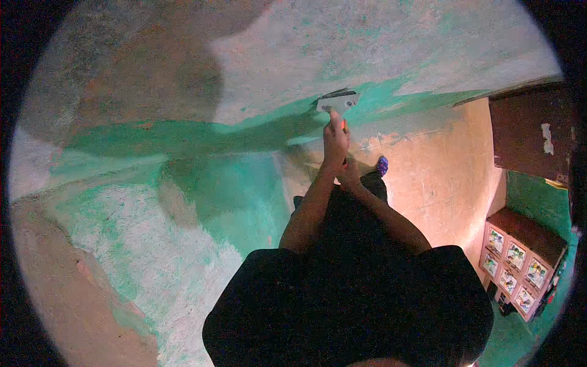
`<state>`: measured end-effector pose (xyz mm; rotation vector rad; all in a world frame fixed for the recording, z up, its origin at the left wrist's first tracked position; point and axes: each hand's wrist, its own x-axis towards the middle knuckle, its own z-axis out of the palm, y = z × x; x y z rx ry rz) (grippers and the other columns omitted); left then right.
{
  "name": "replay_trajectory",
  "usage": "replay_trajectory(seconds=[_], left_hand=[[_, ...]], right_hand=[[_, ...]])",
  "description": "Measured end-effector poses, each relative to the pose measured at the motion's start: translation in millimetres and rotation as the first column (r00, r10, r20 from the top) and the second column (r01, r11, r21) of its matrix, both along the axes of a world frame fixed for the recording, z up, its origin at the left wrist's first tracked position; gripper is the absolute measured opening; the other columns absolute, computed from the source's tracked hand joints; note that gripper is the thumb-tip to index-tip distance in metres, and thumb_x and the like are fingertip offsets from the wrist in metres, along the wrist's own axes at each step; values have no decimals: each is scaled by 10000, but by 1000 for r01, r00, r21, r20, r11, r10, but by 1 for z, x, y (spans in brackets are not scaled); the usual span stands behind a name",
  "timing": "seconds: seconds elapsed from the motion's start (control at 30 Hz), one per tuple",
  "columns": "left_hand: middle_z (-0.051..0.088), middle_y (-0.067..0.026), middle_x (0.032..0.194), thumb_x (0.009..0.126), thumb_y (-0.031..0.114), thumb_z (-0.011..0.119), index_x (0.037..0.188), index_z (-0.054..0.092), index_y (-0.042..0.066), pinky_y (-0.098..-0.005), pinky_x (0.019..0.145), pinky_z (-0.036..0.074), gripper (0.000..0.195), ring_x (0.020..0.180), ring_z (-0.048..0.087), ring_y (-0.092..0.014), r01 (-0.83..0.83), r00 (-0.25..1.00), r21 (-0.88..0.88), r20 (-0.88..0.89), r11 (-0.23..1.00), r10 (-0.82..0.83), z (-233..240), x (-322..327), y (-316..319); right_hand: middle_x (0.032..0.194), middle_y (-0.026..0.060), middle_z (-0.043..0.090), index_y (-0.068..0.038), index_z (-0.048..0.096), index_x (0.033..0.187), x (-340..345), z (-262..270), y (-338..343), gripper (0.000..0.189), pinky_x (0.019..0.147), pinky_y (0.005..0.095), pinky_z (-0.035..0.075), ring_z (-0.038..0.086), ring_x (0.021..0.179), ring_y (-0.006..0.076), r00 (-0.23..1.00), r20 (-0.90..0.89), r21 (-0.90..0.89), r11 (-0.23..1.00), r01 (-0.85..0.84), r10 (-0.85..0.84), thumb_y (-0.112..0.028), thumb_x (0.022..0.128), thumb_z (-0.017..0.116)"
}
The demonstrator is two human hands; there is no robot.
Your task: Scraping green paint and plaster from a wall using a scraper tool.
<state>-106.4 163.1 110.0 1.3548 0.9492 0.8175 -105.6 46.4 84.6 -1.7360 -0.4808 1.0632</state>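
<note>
A wide metal scraper [338, 102] with an orange-and-dark handle has its blade against the wall [385, 41], at the edge between bare grey-white plaster and green paint. Close behind the blade, my left hand [337, 140] grips the handle, one finger stretched along the scraper's head. My right hand [349, 172] is closed around the lower end of the handle, partly hidden by my left wrist. Dark shadows of the arms and head fall on the wall.
A pinkish cabinet with picture panels [509, 270] stands at the far right, below a dark brown panel [532, 133]. A tan tiled floor [426, 160] spreads beneath, with my foot in a purple-blue shoe or sock [382, 166]. Another wall, partly green [238, 197], meets at the left.
</note>
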Motion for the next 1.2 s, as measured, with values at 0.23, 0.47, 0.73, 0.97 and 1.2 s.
replay_trajectory(seconds=[0.23,0.47,0.73,0.97,1.2], left_hand=[[380,16,473,863,705,296,666,436,116,-275,369,277,636,383,367,-110,1,1000,-38,8,999,0,35,9,-13],[384,19,475,858,707,314,661,446,120,-267,369,278,633,388,373,-107,-1,1000,-428,26,904,13,56,7,-12],[385,16,472,860,700,328,650,461,113,-263,358,262,637,368,362,-106,56,997,-477,75,877,-22,59,26,-19],[380,17,468,871,678,344,662,470,110,-263,352,254,618,358,355,-107,-111,994,29,-14,993,112,-50,-9,12],[387,21,474,844,704,370,690,487,107,-262,350,251,627,357,347,-106,-47,990,-293,117,955,85,26,7,-4]], right_hand=[[577,122,574,19,546,654,2,-77,-16,305,476,378,396,537,521,182,938,347,31,999,-36,23,-256,751,635],[581,148,568,37,530,645,-2,-30,-10,322,484,404,394,541,542,197,955,295,46,999,20,-33,-248,766,621],[738,71,581,-31,551,951,20,-76,-19,228,558,378,431,554,651,165,971,198,-75,990,-119,132,-199,817,626],[679,93,616,15,598,838,-10,16,9,239,517,386,436,553,595,194,980,164,-75,992,-103,114,-211,782,648],[754,88,609,-7,588,949,10,-51,-2,198,590,354,466,556,680,197,979,109,-170,973,-155,175,-151,817,618]])
